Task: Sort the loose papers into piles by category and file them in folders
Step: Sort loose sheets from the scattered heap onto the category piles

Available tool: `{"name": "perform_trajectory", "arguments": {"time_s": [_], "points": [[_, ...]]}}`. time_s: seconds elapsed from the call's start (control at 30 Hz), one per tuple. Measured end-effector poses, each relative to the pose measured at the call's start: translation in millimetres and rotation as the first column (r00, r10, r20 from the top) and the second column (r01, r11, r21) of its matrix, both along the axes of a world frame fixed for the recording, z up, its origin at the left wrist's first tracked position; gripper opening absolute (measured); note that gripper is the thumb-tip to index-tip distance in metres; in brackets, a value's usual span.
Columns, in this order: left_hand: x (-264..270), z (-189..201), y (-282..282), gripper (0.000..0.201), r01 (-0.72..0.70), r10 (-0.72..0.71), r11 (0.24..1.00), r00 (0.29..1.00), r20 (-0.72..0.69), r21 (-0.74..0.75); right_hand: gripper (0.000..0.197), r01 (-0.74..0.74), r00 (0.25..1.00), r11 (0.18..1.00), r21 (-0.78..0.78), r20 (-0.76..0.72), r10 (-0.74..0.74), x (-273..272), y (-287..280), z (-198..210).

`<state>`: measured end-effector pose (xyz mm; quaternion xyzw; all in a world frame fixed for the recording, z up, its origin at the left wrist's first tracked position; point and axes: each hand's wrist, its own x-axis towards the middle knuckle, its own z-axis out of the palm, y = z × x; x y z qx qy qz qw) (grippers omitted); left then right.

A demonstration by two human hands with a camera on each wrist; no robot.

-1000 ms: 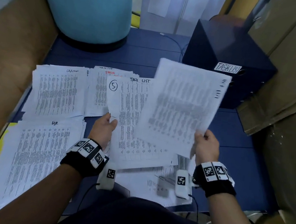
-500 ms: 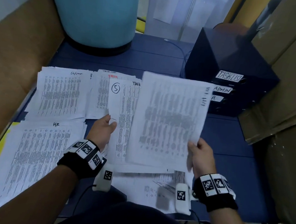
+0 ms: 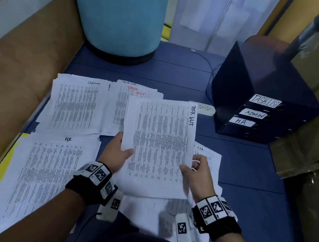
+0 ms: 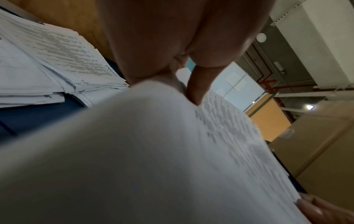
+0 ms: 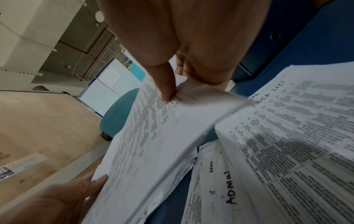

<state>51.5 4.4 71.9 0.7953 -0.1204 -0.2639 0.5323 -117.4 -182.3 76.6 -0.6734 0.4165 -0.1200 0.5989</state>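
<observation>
The blue floor (image 3: 179, 72) is bare in a strip across the upper middle of the frame, between the big blue barrel (image 3: 118, 15) and the paper piles. A hand could pass there. A thin cable (image 3: 207, 61) lies across that strip near the right. On the right, the dark stack of folders (image 3: 262, 95) blocks the way, with a white power strip (image 3: 206, 109) just beside it. Below the folders the floor is bare too. Brown cardboard (image 3: 23, 65) walls in the left side, and more cardboard boxes (image 3: 313, 135) wall in the right. The Admin pile (image 3: 74, 105) and HR pile (image 3: 45, 168) fill the left floor.
</observation>
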Motion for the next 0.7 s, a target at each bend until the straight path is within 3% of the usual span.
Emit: {"name": "perform_trajectory", "arguments": {"time_s": [0.1,0.2,0.3,0.47,0.7], "points": [[19,2,0,0.045,-0.086,0.084,0.996,0.994,0.064,0.027,0.020,-0.130,0.987,0.985,0.114,-0.083,0.140,16,0,-2],[45,8,-4,0.056,-0.154,0.154,0.988,0.988,0.007,-0.010,0.017,-0.276,0.949,0.947,0.164,-0.107,0.295,41,-1,-3],[73,5,-7,0.055,-0.258,0.249,0.961,0.964,-0.097,-0.103,0.020,-0.234,0.964,0.963,0.133,-0.093,0.247,78,-9,-6],[102,-22,-5,0.056,-0.485,0.474,0.872,0.870,-0.135,-0.063,0.012,-0.160,0.975,0.981,0.113,-0.136,0.175,152,-26,-23],[114,-60,0,0.045,-0.454,0.456,0.890,0.888,-0.064,0.036,0.013,-0.089,0.953,0.982,0.168,-0.273,0.133,223,-29,-73]]}}
